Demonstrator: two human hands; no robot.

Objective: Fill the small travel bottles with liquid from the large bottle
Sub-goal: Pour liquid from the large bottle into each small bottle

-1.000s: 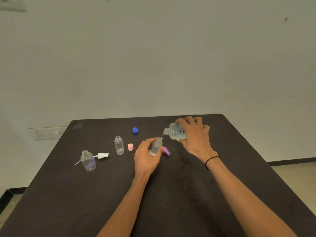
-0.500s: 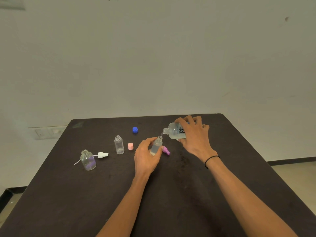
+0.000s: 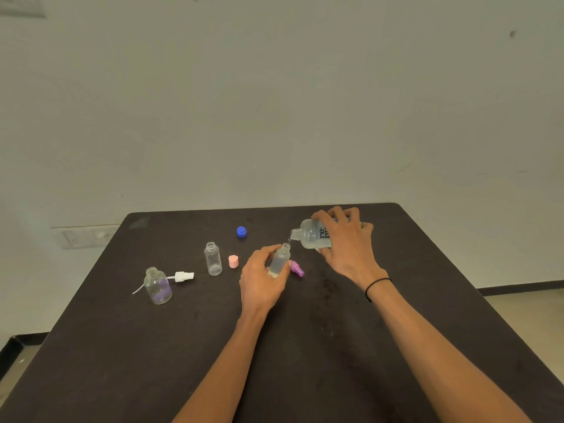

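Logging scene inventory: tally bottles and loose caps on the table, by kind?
Large bottle: 1
Small bottles: 3 (held, tall clear, round)
Loose caps: 4 (blue, pink, purple, white sprayer)
Total: 8

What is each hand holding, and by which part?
Left hand grips the small travel bottle around its lower body; right hand grips the tilted large bottle around its body.

1. We see a pale wall filling twelve o'clock, a small dark mark at one o'clock.
2. We see a switch plate at nine o'clock.
3. We see tiled floor at four o'clock.
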